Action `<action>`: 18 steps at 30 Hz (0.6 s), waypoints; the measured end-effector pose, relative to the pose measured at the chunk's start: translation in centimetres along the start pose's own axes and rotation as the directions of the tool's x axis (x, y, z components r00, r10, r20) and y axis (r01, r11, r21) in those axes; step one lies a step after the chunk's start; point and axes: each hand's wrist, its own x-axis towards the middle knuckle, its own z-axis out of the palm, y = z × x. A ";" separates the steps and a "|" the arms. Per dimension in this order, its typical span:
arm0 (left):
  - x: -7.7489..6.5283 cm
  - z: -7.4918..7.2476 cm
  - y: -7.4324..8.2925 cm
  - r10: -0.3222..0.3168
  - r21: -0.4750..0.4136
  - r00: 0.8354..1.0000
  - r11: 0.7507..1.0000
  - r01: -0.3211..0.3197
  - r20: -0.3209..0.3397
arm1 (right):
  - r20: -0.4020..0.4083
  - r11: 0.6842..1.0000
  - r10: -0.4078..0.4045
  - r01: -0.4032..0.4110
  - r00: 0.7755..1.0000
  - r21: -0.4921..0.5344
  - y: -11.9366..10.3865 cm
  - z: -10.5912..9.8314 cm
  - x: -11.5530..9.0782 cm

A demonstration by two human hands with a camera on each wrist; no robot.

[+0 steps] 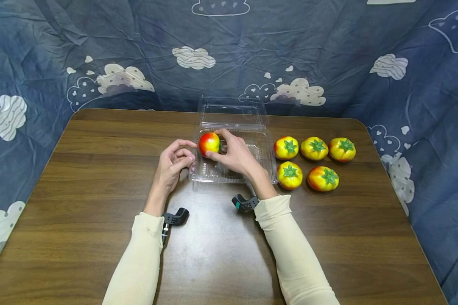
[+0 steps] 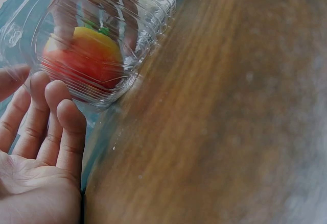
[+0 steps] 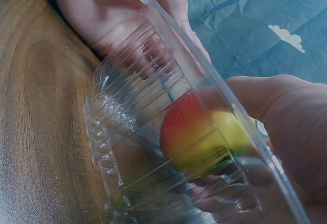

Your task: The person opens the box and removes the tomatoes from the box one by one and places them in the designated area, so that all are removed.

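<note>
A clear plastic clamshell box (image 1: 234, 177) sits near the table's far edge with its lid raised at the back. My right hand (image 1: 238, 154) reaches into it and grips a red-and-yellow fruit (image 1: 208, 143) between thumb and fingers. The fruit is at the box's left end; in the left wrist view its green leafy top (image 2: 97, 28) faces those fingers. My left hand (image 1: 170, 165) is beside the box's left wall, fingers loosely bent and holding nothing. In the left wrist view its fingertips (image 2: 71, 114) lie right by the box's edge.
To the right of the box, several similar fruits stand in two rows, among them a yellow one (image 1: 314, 148) and a redder one (image 1: 322, 178). A brown wooden table (image 1: 99, 182) carries everything. Behind it hangs a blue cloud-patterned cloth (image 1: 156, 46).
</note>
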 end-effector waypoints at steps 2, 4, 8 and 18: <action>0.0 0.0 0.0 0.000 -0.002 1.000 1.000 0.000 -0.001 | 0.006 1.000 -0.003 0.003 1.000 -0.002 0.0 0.0 0.0; 0.0 0.0 0.0 -0.001 -0.002 1.000 1.000 0.001 0.001 | 0.012 1.000 -0.001 0.001 1.000 -0.001 0.0 0.0 0.0; 0.0 0.1 0.1 0.002 0.003 1.000 1.000 -0.002 0.008 | 0.017 1.000 0.003 -0.003 1.000 0.002 0.0 -0.1 0.0; 0.0 0.1 0.1 0.007 0.004 1.000 1.000 -0.007 0.011 | -0.007 1.000 -0.027 0.027 1.000 0.009 0.0 -0.5 -0.1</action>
